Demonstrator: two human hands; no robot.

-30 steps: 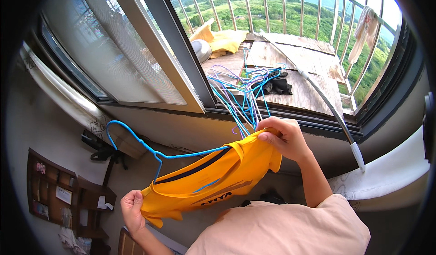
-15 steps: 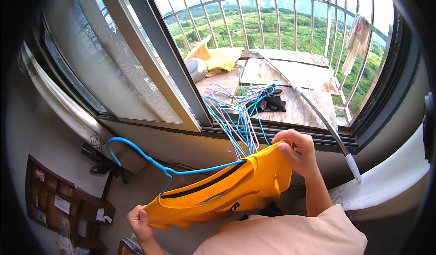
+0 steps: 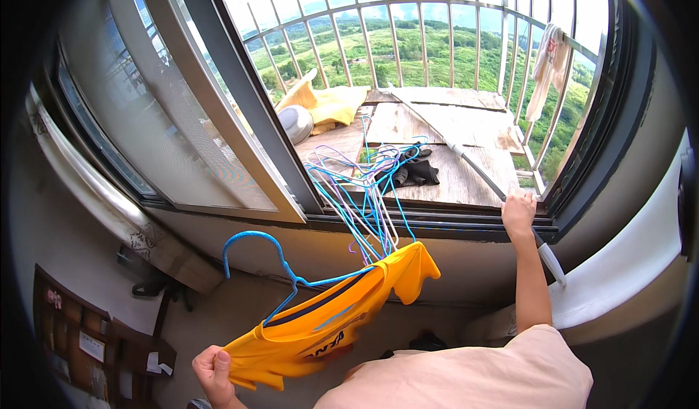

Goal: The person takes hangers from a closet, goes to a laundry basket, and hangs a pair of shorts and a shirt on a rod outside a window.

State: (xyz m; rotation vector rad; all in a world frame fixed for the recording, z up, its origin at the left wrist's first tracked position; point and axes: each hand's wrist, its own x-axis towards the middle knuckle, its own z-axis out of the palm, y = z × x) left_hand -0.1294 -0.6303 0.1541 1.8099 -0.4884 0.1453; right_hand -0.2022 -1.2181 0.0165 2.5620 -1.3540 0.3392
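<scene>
With our left hand (image 3: 212, 374) we pinch one end of a yellow shirt (image 3: 298, 354) between thumb and curled fingers; the shirt stretches up and to the right of that hand, its far end loose. A blue hanger (image 3: 290, 276) sits inside it, the hook (it points away from us) rising above the left hand. Our right hand (image 3: 518, 211) is closed around a long pole (image 3: 477, 167), well apart from the shirt. To the left of the right hand a bunch of hangers (image 3: 375, 205) hangs at the window sill, near a black cloth (image 3: 419, 174) on the boards (image 3: 477, 124). Beyond, farther left of that hand, lies a yellow cloth (image 3: 331, 107).
</scene>
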